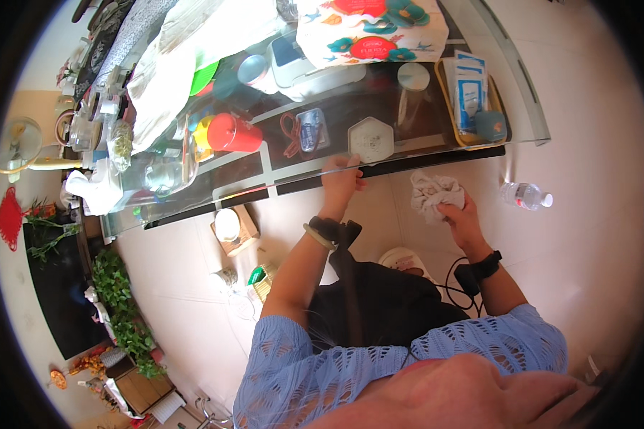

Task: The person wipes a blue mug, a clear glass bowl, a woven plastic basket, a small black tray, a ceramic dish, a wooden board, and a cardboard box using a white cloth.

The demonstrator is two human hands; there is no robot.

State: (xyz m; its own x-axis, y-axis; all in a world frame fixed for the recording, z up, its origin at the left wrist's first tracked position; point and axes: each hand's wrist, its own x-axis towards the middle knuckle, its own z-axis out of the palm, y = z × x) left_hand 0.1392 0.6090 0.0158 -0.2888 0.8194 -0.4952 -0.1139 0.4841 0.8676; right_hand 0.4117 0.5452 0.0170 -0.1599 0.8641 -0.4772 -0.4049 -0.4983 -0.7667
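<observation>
My right hand is closed around a crumpled whitish cloth, held out past the front edge of the glass table. At that edge is my left hand, its fingers partly curled. One of its fingertips meets the near corner of a pale hexagonal coaster; whether it grips the coaster I cannot tell. Left of the coaster lie a blue-and-white packet and a loop of reddish cord.
A red cup, a lidded jar, a tissue pack and a yellow-rimmed tray with sachets stand on the glass. On the floor are a plastic bottle and a wooden box. Black cable hangs beside my right wrist.
</observation>
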